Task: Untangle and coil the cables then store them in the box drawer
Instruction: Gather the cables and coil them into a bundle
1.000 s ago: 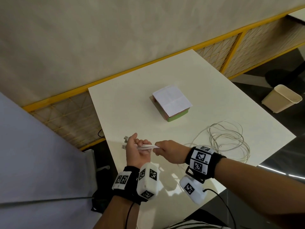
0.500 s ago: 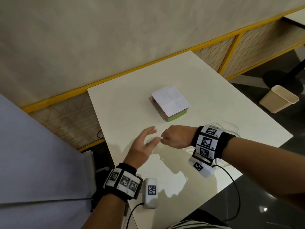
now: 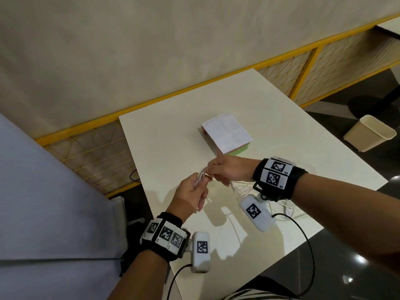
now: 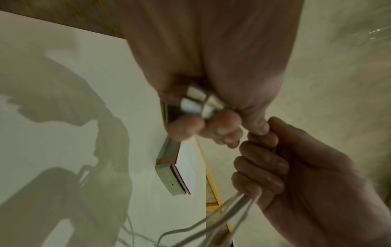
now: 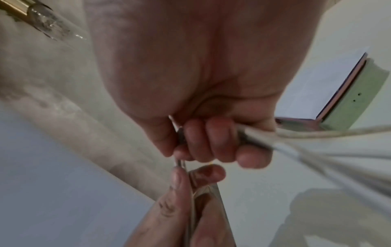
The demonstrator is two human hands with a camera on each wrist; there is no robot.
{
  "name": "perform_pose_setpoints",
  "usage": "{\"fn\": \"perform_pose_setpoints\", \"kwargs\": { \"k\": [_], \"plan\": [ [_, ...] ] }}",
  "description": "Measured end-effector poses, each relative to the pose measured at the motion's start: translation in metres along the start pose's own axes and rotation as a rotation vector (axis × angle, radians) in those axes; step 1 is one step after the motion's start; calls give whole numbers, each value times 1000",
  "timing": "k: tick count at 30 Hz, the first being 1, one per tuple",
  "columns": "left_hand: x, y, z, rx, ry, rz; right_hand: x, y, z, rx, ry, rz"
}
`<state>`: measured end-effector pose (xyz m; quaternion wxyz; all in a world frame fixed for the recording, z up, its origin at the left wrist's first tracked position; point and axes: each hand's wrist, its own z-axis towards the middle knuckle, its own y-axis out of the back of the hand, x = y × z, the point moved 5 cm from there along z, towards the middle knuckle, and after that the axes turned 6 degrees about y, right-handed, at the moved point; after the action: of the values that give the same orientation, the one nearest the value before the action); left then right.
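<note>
Since half a second ago, left hand (image 3: 192,192) has closed round the cables (image 3: 200,177); right hand (image 3: 229,169) grips them too. Coiling underway; next loop needs slack from the worktop (image 3: 173,135).

Plain office-like room, white table (image 3: 324,148), beige waste bin (image 3: 368,135), yellow-framed mesh partition (image 3: 303,68), dark glossy floor (image 3: 346,267)

Most of the loose white cables (image 3: 287,204) on the table (image 3: 164,148) sit behind the right forearm at the right of the head view, so their tangle can't be read. In the left wrist view the plugs (image 4: 196,103) are smeared with blur. The box (image 5: 357,100) is cut short by the right edge of the right wrist view.
</note>
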<state>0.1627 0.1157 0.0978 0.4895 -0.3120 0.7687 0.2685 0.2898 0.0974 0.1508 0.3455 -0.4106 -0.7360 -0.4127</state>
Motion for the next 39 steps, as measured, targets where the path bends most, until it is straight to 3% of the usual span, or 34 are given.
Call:
{"fn": "perform_pose_setpoints", "kwargs": {
  "k": [7,14,20,23,26,39],
  "plan": [
    [14,9,-1,-61,88,17,-5,-3,12,-98,8,-60],
    [13,4,-7,-49,146,-158,2,-19,19,-256,-49,259],
    [6,-4,-4,-33,133,-68,0,-35,23,-294,17,626],
    [5,-2,-1,-21,125,11,0,-35,21,-287,48,522],
    [5,0,4,-93,119,109,4,-33,19,-298,57,460],
    [-1,6,10,-148,126,274,21,-22,10,-285,70,51]
  ]
}}
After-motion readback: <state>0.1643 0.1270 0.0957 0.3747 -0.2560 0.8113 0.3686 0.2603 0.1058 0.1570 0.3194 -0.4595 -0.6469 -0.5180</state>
